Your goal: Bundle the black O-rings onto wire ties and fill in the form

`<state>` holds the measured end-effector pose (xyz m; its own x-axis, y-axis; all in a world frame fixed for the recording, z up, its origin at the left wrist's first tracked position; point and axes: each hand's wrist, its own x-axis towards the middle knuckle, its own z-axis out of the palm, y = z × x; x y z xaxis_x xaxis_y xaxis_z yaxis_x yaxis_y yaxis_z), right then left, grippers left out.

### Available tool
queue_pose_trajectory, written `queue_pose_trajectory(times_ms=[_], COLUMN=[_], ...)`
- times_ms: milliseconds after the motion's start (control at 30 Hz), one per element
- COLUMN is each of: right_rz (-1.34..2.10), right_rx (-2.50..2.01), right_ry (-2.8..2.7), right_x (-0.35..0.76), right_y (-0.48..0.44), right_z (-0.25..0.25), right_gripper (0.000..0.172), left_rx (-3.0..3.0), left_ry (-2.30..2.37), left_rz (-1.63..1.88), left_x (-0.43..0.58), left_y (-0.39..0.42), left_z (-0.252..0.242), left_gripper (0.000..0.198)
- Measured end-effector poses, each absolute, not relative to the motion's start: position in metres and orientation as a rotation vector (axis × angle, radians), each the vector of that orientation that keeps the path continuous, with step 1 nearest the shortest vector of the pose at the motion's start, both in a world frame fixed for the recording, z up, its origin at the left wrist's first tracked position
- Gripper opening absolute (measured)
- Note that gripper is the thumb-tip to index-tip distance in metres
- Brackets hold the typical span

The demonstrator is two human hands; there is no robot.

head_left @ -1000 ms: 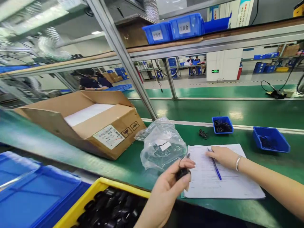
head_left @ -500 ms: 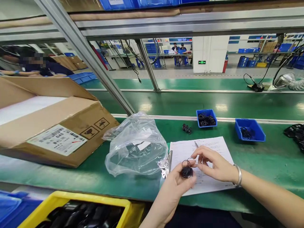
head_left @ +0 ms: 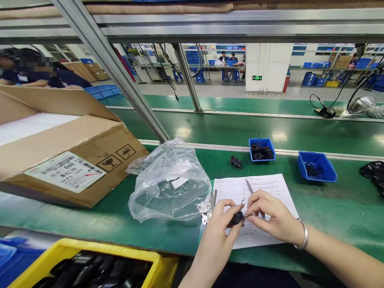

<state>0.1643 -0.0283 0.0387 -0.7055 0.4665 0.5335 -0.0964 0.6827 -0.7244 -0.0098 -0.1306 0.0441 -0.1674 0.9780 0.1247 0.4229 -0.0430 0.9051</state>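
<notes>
A small black coiled bundle (head_left: pixel 237 218) is held in the fingers of my left hand (head_left: pixel 220 228), above the clipboard's paper. My right hand (head_left: pixel 270 214), with a silver bangle at its wrist, pinches a thin black strand at the bundle's right side. Under both hands lies the printed sheet (head_left: pixel 279 188), its metal clip (head_left: pixel 207 210) at the left. A pen (head_left: pixel 249 186) rests on the sheet, partly behind my right hand. Beyond the sheet are a small black cluster (head_left: pixel 236 162) and a blue bin (head_left: pixel 261 149) of black rings.
Another blue bin (head_left: pixel 317 167) stands right of the first. Black parts (head_left: pixel 373 174) lie at the far right. A clear plastic bag (head_left: pixel 171 184) and an open carton (head_left: pixel 90 160) are at the left, a yellow crate (head_left: pixel 114 250) in front. Other people sit farther off.
My left fingers have closed around the bundle and turned it. My right fingers have come down to its right side, now pinching a strand. The view has shifted slightly.
</notes>
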Motion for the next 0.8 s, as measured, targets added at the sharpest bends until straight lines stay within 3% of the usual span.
queue_pose_trajectory(times_ms=[233,433,533,800], right_rz=[0.720,0.932,1.050,1.486], right_rx=[-0.247,-0.300,-0.328,-0.472], right_ry=[-2.242,-2.241,-2.238,-1.932], right_x=[0.162,0.160,0.161,0.156], right_y=[-0.039,-0.036,-0.034,-0.034], right_z=[0.030,0.026,0.023,0.017], right_gripper=[0.021,0.026,0.032,0.023], left_rx=[1.158,1.130,1.155,1.330], left_ry=[1.653,1.528,1.542,1.590], left_rz=[1.210,1.146,1.072,1.097], left_x=[-0.005,-0.002,-0.005,-0.013], left_y=[-0.130,-0.137,-0.143,-0.140], left_z=[0.038,0.041,0.042,0.052], left_gripper=[0.019,0.057,0.066,0.036])
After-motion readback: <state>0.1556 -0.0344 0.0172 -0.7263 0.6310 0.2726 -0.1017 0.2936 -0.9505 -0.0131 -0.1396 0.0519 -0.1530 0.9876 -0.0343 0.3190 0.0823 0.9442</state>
